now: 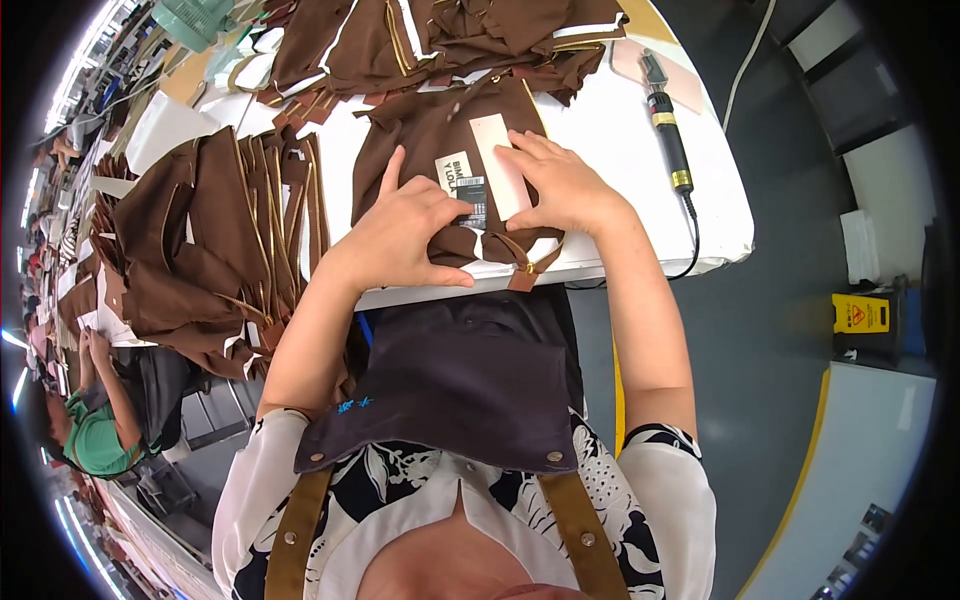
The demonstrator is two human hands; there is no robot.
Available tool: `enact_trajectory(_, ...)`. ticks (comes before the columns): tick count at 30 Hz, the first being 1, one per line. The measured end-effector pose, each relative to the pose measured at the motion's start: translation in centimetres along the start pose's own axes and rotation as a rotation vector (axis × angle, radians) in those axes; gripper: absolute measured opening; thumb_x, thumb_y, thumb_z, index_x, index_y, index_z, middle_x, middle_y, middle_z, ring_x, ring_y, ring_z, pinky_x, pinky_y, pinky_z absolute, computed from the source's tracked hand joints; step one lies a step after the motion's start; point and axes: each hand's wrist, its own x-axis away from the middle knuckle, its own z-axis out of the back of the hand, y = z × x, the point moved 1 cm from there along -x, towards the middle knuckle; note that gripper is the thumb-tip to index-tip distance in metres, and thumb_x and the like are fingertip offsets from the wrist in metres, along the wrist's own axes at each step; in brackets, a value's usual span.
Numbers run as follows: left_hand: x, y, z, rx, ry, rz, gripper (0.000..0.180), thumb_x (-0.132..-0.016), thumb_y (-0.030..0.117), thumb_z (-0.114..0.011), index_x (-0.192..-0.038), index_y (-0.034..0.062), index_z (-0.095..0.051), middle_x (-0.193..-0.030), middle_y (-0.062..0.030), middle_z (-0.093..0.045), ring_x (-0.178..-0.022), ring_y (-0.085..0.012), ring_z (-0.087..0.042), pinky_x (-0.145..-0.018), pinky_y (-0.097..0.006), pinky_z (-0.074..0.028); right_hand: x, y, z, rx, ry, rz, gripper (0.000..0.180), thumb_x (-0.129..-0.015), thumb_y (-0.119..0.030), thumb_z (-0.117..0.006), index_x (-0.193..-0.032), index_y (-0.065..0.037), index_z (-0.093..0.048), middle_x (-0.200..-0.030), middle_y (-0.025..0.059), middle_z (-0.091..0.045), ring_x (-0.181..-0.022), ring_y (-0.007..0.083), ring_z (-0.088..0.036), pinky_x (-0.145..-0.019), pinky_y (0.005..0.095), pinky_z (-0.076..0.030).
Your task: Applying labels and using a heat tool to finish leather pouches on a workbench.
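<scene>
On white tabletop point(622, 185), spread left hand point(405, 225) touches black card point(474, 204), right hand point(568, 185) holds slim pale-pink strip point(508, 190).

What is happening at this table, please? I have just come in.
A person is working with both hands on a brown fabric piece lying on a white table. The fingertips of the left hand are at a dark tag, beside a white label. The right hand is on a pale strip lying on the fabric. More brown pieces are piled to the left, and a corded black tool lies to the right.
</scene>
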Motion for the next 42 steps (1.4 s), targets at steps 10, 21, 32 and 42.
enact_trajectory(10,1.3,-0.3,-0.4,-0.161,0.062,0.067,0.05,-0.069,0.038,-0.086,-0.103,0.0072,-0.067,-0.124,-0.0094,-0.059,-0.121,-0.0297,-0.055,-0.119,-0.063,-0.022,-0.2,0.2,1.7,0.001,-0.019,-0.085,0.074,-0.078,-0.023,-0.08,-0.144,-0.005,-0.051,-0.157,0.0201,-0.04,-0.144,0.0329,-0.041,-0.117,0.0381,-0.037)
enact_trajectory(21,-3.1,0.3,-0.3,-0.088,-0.116,-0.379,0.036,-0.072,0.041,-0.08,-0.075,0.0069,-0.07,-0.135,-0.0022,-0.063,-0.144,-0.029,-0.04,-0.122,-0.066,-0.011,-0.1,0.3,1.2,-0.033,0.0,-0.047,0.07,-0.076,-0.018,-0.077,-0.143,-0.011,-0.055,-0.156,0.0241,-0.039,-0.144,0.037,-0.039,-0.116,0.0396,-0.038)
enact_trajectory(32,-2.0,-0.4,-2.4,-0.195,0.174,-0.151,0.06,-0.076,0.059,-0.074,-0.11,0.0097,-0.071,-0.102,-0.0062,-0.063,-0.11,-0.0277,-0.058,-0.122,-0.063,-0.013,0.4,-0.7,2.4,0.118,-0.012,-0.057,0.06,-0.082,-0.021,-0.074,-0.137,-0.004,-0.057,-0.155,0.0231,-0.041,-0.144,0.0365,-0.038,-0.117,0.0403,-0.036)
enact_trajectory(42,-2.1,-1.2,-3.8,0.071,0.196,0.068,0.047,-0.089,0.057,-0.066,-0.108,0.0155,-0.076,-0.137,-0.0126,-0.057,-0.139,-0.0357,-0.042,-0.115,-0.072,-0.017,0.1,-0.9,-3.0,0.155,0.284,0.021,0.062,-0.101,-0.036,-0.055,-0.148,0.001,-0.042,-0.156,0.0213,-0.039,-0.147,0.033,-0.035,-0.121,0.041,-0.028)
